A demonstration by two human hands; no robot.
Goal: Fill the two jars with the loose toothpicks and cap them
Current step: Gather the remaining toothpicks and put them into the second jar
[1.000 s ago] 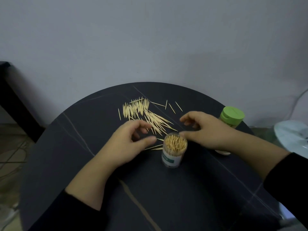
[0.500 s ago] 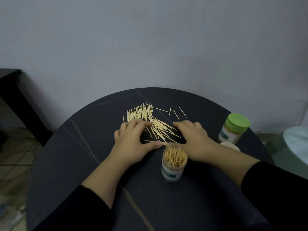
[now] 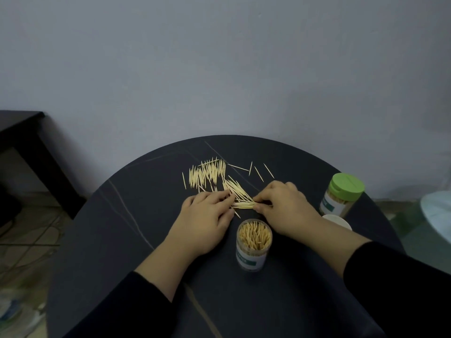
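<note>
Loose toothpicks [image 3: 208, 173] lie scattered across the far middle of the round black table [image 3: 127, 230]. A small bundle of toothpicks [image 3: 244, 204] lies crosswise between my hands. My left hand [image 3: 207, 215] rests flat, its fingertips touching the bundle's left end. My right hand [image 3: 285, 206] has curled fingers and pinches the bundle's right end. An open jar [image 3: 253, 242], nearly full of upright toothpicks, stands just in front of both hands. A second jar with a green cap [image 3: 344, 193] stands at the right.
A white lid [image 3: 339, 220] lies by my right wrist, partly hidden behind it. A grey wall rises close behind the table. A dark piece of furniture [image 3: 22, 132] stands at the left, and a pale round object [image 3: 436, 213] shows at the right edge.
Both hands moved from beside the open jar forward into the pile and drew several toothpicks together into a bundle between them. The view shifted down and back.
</note>
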